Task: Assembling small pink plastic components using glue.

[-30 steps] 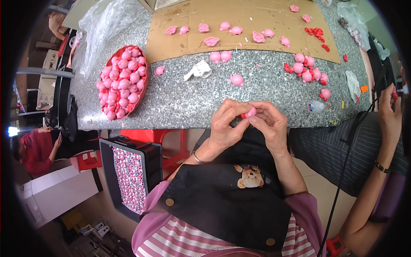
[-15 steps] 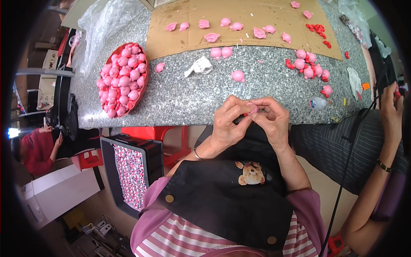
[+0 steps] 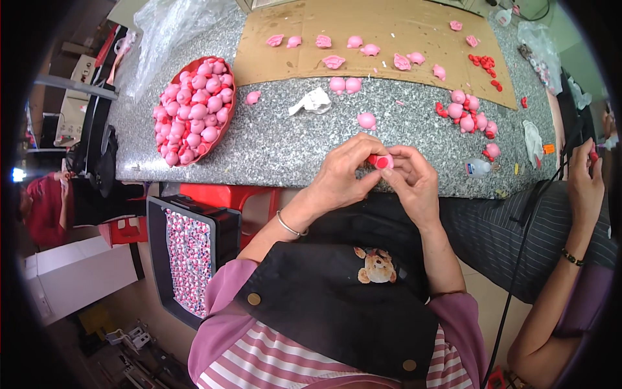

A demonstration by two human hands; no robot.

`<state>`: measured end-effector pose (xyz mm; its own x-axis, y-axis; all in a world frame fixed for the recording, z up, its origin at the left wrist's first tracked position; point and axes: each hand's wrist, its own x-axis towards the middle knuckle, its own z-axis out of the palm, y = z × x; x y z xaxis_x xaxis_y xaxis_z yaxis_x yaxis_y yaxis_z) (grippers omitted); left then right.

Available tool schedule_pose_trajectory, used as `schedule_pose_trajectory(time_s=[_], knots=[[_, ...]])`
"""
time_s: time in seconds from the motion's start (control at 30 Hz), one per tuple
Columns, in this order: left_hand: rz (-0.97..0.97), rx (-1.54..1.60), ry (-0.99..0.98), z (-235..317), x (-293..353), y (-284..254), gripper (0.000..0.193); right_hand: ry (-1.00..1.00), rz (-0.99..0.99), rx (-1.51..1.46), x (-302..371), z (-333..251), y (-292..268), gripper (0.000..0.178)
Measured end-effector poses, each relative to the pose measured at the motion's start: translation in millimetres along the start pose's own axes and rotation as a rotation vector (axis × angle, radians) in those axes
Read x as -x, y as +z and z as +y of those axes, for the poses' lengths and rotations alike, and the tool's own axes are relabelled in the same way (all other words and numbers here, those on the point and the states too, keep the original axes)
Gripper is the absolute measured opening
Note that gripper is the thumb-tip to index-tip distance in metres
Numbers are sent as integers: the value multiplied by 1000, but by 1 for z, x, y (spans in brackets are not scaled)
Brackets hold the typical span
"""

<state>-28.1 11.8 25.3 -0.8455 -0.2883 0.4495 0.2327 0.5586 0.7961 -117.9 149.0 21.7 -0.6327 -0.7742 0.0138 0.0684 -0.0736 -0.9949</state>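
Between my two hands, just over the table's near edge, is a small pink and red plastic figure part (image 3: 383, 162). My left hand (image 3: 348, 167) pinches its red side between thumb and fingers. From the other side, my right hand (image 3: 412, 175) closes thumb and fingertips on the pink part. A single pink round piece (image 3: 367, 120) lies on the speckled table just beyond my hands. Farther off, a pair of pink round pieces (image 3: 345, 85) sit side by side. To the right is a loose cluster of pink and red pieces (image 3: 466, 111).
A red basket (image 3: 228, 115) heaped with pink and red pieces stands at left. Shell halves lie on the cardboard (image 3: 272, 65). Crumpled white tissue (image 3: 312, 102) and a small clear bottle (image 3: 478, 168) are on the table. Below left is a black crate (image 3: 227, 227); a co-worker's hand (image 3: 585, 181) is at right.
The piece in my hands has been turned, so a round red face now shows. The whole view has shifted slightly. At right, the co-worker's hand has moved a little.
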Motion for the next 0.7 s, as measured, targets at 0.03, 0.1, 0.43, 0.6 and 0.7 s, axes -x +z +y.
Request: schedule_pose_trajectory(time_s=[0.03, 0.1, 0.43, 0.6, 0.7], knots=[[-3, 36, -57, 2, -1, -1, 34, 83, 13, -215, 1, -1, 0, 28], [-4, 71, -113, 3, -2, 0, 34, 72, 26, -320, 2, 4, 2, 27], [86, 126, -58, 0, 2, 7, 29, 74, -48, -215, 6, 3, -9, 31], [56, 41, -9, 7, -3, 5, 31, 127, -26, -271, 7, 6, -11, 33], [98, 115, -43, 1, 3, 11, 32, 59, 1, -397, 7, 16, -9, 32]])
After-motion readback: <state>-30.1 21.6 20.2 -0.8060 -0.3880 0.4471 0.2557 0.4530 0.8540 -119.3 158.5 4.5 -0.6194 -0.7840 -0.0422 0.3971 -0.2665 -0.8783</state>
